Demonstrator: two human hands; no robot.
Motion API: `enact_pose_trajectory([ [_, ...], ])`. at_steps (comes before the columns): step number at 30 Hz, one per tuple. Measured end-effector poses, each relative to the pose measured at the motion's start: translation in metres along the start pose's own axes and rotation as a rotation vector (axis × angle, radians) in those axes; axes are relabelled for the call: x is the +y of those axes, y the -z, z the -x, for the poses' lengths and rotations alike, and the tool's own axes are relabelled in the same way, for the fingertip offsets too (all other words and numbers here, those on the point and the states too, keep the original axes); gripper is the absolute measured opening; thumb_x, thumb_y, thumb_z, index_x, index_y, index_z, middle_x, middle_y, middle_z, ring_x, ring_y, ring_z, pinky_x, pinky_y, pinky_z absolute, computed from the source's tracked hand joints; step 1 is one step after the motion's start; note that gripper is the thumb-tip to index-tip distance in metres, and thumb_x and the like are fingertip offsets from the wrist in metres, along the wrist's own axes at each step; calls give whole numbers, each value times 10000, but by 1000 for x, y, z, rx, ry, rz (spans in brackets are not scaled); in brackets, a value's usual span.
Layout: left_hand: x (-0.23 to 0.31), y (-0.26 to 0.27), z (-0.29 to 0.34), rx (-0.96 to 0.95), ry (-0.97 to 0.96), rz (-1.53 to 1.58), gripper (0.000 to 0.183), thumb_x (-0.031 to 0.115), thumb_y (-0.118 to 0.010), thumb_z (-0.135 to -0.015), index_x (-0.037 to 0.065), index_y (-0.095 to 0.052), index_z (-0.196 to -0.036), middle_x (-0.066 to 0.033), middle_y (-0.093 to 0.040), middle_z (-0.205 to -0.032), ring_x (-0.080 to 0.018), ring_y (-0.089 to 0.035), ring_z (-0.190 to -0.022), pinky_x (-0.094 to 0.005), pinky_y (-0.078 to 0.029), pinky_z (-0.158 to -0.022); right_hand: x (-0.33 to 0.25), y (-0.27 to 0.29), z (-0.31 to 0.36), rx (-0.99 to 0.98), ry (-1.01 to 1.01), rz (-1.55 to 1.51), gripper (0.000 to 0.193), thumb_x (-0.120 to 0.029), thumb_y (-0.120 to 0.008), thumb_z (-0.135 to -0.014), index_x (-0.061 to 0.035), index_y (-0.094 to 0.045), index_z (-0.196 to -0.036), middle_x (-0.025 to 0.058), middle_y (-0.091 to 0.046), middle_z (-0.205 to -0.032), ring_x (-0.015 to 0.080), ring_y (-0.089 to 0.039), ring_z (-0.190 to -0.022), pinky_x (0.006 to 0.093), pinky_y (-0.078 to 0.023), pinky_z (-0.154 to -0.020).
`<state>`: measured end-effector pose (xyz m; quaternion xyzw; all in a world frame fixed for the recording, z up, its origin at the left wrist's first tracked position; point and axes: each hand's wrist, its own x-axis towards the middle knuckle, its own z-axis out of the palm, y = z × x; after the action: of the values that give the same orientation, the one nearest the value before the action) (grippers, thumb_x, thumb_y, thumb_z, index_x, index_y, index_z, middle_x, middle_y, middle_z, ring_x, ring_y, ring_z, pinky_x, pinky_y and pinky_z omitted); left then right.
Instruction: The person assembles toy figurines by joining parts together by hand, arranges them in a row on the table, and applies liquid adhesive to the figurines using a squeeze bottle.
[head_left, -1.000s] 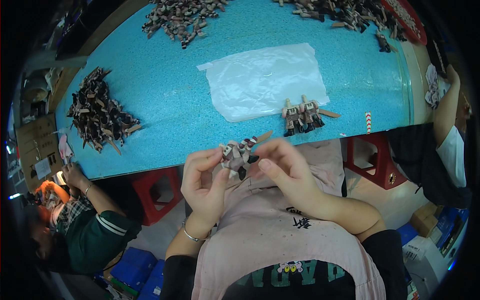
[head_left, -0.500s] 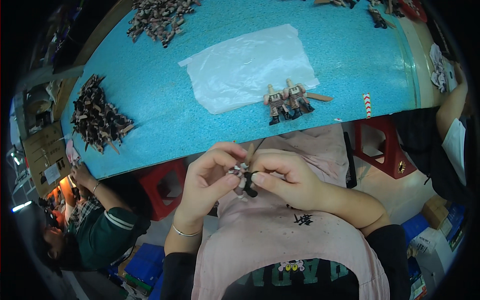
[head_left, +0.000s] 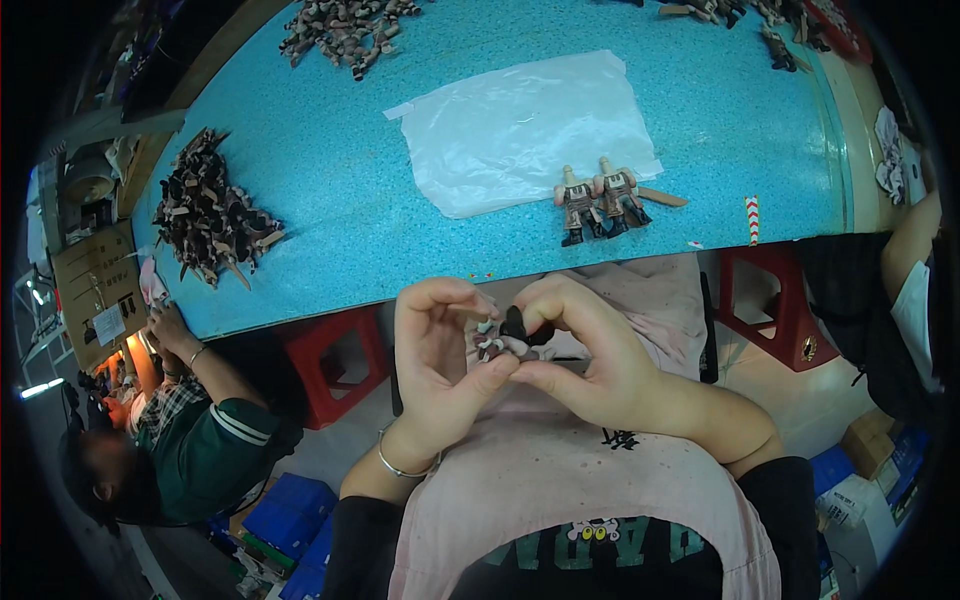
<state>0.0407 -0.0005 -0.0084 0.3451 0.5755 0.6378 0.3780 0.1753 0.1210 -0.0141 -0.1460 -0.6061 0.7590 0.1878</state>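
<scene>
In front of my apron, both hands are closed on one small toy figure [head_left: 500,345] with pale and dark parts. My left hand [head_left: 437,350] grips its left side with the thumb low and the fingers curled above. My right hand [head_left: 590,345] pinches its dark part between thumb and forefinger. Fingers hide some of the figure. Just beyond, near the table edge, two headless toy figures [head_left: 603,200] lie side by side. A flat brown piece [head_left: 662,198] sticks out to their right.
A clear plastic sheet [head_left: 525,130] lies on the blue table [head_left: 330,190]. Piles of dark figure parts [head_left: 210,210] and pale parts [head_left: 345,30] stand left and far left. Red stools [head_left: 335,370] are under the edge. A co-worker [head_left: 190,440] sits at left, another person's arm [head_left: 910,245] at right.
The figure has been turned between my hands, its dark part now uppermost. The brown piece that pointed up from it no longer shows. My view has shifted slightly.
</scene>
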Motion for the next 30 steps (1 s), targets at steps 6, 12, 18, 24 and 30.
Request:
enact_pose_trajectory([
  [6, 12, 12, -11, -182, 364, 341, 513, 126, -768, -745, 4, -524, -1179, -137, -420, -1287, -213, -439, -1211, -358, -365, -1020, 0, 0, 4, 34, 57, 66, 414, -23, -700, -780, -22, -511, -1148, 116, -544, -1064, 231, -559, -958, 325, -468, -814],
  [12, 12, 12, -15, -290, 202, 139, 401, 120, -757, -738, 5, -608, -1093, -154, -406, -1337, -267, -370, -1306, -407, -305, -1079, -8, 4, -7, -18, 147, 171, 438, 8, -642, -787, -14, -508, -1203, 142, -548, -1051, 279, -557, -950, 356, -453, -822],
  [18, 6, 11, -17, -259, 51, 12, 382, 144, -759, -761, 8, -612, -1087, -136, -495, -1257, -302, -357, -1310, -440, -299, -1075, -6, 4, -11, -9, 166, 223, 376, 8, -620, -787, 4, -548, -1155, 149, -559, -1002, 299, -560, -918, 362, -450, -819],
  [24, 1, 12, -17, -173, 62, -26, 367, 174, -761, -769, 13, -617, -1065, -128, -533, -1203, -316, -410, -1257, -439, -320, -1053, 0, 1, -14, 5, 112, 261, 363, 3, -603, -806, 7, -555, -1166, 148, -573, -1010, 297, -575, -938, 362, -458, -844],
  [30, 7, 37, -27, -34, 6, -156, 336, 179, -764, -747, 33, -641, -1024, -125, -553, -1180, -313, -441, -1239, -429, -338, -1038, -24, 14, -62, -104, 34, 337, 340, -18, -614, -817, -29, -559, -1153, 125, -562, -1132, 278, -553, -1069, 345, -444, -894],
])
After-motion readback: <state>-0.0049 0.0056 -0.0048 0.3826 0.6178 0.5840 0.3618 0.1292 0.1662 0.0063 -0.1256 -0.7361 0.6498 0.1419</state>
